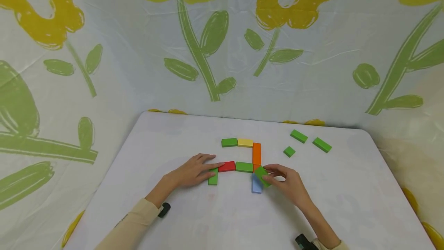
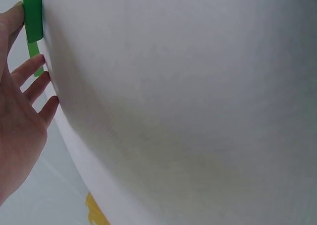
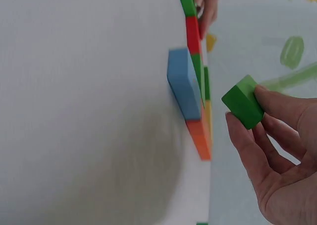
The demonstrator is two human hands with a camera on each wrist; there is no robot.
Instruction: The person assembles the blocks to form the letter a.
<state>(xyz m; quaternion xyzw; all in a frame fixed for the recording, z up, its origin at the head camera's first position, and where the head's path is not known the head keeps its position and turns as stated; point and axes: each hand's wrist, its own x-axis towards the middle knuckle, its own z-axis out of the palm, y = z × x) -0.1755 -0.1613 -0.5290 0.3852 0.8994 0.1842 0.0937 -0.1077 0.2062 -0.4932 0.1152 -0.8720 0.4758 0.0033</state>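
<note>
My right hand (image 1: 289, 184) pinches a green block (image 1: 262, 176) between thumb and fingers. In the head view the block overlaps the near end of a blue block's (image 1: 256, 186) row; in the right wrist view it hangs clear of the table. My left hand (image 1: 190, 172) lies with fingers stretched out, index finger at a red block (image 1: 228, 166) and thumb at a green block set lengthwise (image 1: 213, 178). Right of the red one is another green block (image 1: 244, 167). An orange block (image 1: 256, 153) runs from there toward a yellow block (image 1: 245, 142) and a far green block (image 1: 229, 142).
At the back right of the white table (image 1: 194, 219) lie two loose green blocks, one long block (image 1: 299, 136) and another long block (image 1: 322, 144), plus a small green block (image 1: 289, 151). A flower-printed curtain (image 1: 145, 49) stands behind the table.
</note>
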